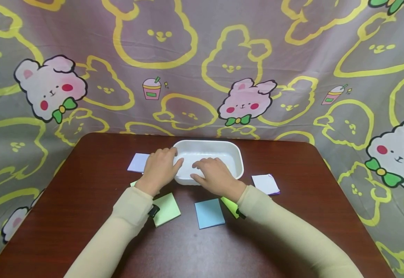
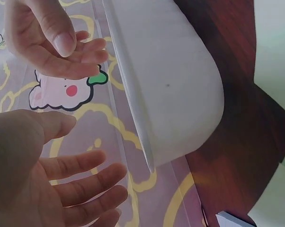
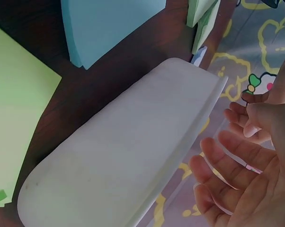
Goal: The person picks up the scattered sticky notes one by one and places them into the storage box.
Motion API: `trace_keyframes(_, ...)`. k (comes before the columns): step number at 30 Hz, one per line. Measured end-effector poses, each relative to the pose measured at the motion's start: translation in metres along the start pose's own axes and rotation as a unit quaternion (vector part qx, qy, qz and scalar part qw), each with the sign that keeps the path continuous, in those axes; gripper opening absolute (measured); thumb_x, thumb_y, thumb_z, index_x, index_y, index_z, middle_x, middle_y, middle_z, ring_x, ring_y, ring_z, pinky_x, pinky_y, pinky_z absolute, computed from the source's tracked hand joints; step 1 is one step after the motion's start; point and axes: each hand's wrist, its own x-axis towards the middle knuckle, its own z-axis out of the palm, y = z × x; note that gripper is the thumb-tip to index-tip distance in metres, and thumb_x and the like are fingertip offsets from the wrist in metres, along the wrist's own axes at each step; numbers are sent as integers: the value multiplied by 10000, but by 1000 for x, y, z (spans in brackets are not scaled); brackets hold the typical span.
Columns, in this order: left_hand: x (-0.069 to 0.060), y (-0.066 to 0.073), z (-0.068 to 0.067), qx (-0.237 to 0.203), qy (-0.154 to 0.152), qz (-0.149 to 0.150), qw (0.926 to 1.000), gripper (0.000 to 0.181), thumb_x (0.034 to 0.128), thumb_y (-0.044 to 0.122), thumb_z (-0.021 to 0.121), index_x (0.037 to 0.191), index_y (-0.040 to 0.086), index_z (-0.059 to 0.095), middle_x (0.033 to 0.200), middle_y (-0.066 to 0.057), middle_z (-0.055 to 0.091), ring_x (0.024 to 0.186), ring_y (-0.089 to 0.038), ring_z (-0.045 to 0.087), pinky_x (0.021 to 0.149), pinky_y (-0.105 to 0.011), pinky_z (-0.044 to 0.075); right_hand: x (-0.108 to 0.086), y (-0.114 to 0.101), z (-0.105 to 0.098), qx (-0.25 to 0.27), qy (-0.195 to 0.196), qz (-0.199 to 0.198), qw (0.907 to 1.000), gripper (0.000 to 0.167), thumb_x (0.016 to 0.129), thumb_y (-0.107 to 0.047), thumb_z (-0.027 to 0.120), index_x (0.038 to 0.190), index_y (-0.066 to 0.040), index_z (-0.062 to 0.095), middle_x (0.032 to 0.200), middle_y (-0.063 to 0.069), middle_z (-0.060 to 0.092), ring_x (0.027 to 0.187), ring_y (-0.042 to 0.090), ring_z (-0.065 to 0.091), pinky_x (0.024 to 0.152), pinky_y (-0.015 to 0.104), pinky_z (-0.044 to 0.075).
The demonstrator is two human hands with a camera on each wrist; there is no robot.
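A white plastic basin (image 1: 207, 144) with rounded corners stands toward the back of the table. My left hand (image 1: 161, 170) is over its left end, fingers loosely bent and holding nothing. In the left wrist view this hand (image 2: 71, 184) has its fingers spread, apart from the basin wall (image 2: 175, 85). Over the basin's front side hovers my right hand (image 1: 215, 175), likewise holding nothing. The right wrist view shows this hand (image 3: 242, 175) with relaxed fingers beside the rim. A light green sticky note pad (image 1: 167, 210) lies near the left wrist, a blue pad (image 1: 210, 213) between the forearms.
A yellow-green pad (image 1: 230, 206) is partly under the right wrist. A pale purple pad (image 1: 138, 162) lies left of the basin, a white-topped pad (image 1: 265, 183) to its right. Another green pad (image 1: 133, 183) is mostly hidden by the left arm. A patterned curtain (image 1: 195, 77) hangs behind the brown table (image 1: 83, 200).
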Motion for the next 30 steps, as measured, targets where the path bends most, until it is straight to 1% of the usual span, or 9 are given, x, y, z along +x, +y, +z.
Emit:
trace_keyframes(5, -2, -6, 1, -26, 70, -19, 10000, 345, 970, 328, 660, 1091, 5, 674, 914, -174, 722, 795, -343, 671, 674, -465, 534, 2, -1, 2, -23, 41, -8, 10000, 324, 963, -364, 675, 1141, -99, 730, 999, 39, 767, 939, 228, 713, 795, 428, 539)
trace_keyframes(11, -2, -11, 1, -74, -6, -162, 9998, 350, 974, 326, 653, 1101, 0, 676, 898, -162, 717, 781, -325, 666, 660, -443, 535, 4, -3, 3, -12, 57, 2, 10000, 318, 960, -363, 680, 1131, -100, 731, 994, 41, 767, 937, 229, 712, 792, 427, 538)
trace_keyframes(19, -4, -19, 5, -44, 27, -187, 9998, 316, 969, 329, 655, 1033, 19, 668, 831, -145, 691, 737, -318, 653, 630, -441, 520, 6, -5, 4, 7, -2, 45, 10000, 315, 964, -361, 678, 1139, -105, 733, 994, 30, 766, 937, 215, 712, 797, 415, 545)
trace_keyframes(24, -6, -25, 3, -49, 104, -230, 9997, 305, 973, 317, 645, 1028, 17, 665, 857, -169, 706, 760, -357, 667, 657, -477, 526, 9, -6, 6, 15, -79, 86, 9999, 319, 974, -361, 664, 1153, -107, 731, 1013, 27, 766, 950, 215, 712, 807, 412, 547)
trace_keyframes(30, -7, -32, -3, -114, 220, -352, 9991, 317, 974, 314, 634, 1049, 7, 665, 901, -194, 718, 796, -393, 678, 671, -507, 531, 12, -9, 8, 46, -35, 27, 10000, 310, 970, -357, 668, 1144, -108, 730, 1017, 25, 769, 945, 207, 717, 816, 410, 550)
